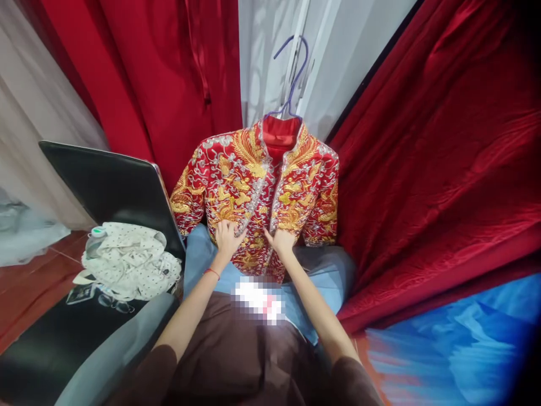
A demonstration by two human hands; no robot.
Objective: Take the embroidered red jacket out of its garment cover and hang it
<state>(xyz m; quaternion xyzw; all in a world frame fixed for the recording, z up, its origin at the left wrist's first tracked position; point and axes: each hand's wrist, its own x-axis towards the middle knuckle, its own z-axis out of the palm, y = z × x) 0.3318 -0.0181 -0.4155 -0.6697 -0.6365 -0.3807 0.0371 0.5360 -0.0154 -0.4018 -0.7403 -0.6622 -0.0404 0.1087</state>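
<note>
A red jacket [240, 175], thickly embroidered in gold and silver, lies across the lap with its collar away from me. Its front is parted, and red lining shows inside the stand-up collar. A purple hanger [303, 62] rises out of the neck. My left hand [228, 241] grips the left front panel low down, thumb by the silver-trimmed edge. On the opposite panel, my right hand [282, 242] holds the lower edge, its thumb toward the opening and its other fingers hidden by the fabric. Both sleeves hang out to the sides over blue trousers [196, 245].
On the left stands a black chair [114, 180], with a dotted white cloth bag [131, 262], glasses [115, 303] and a small bottle on its seat. Red curtains [431, 180] hang on both sides. Blue shiny fabric [469, 338] lies at lower right.
</note>
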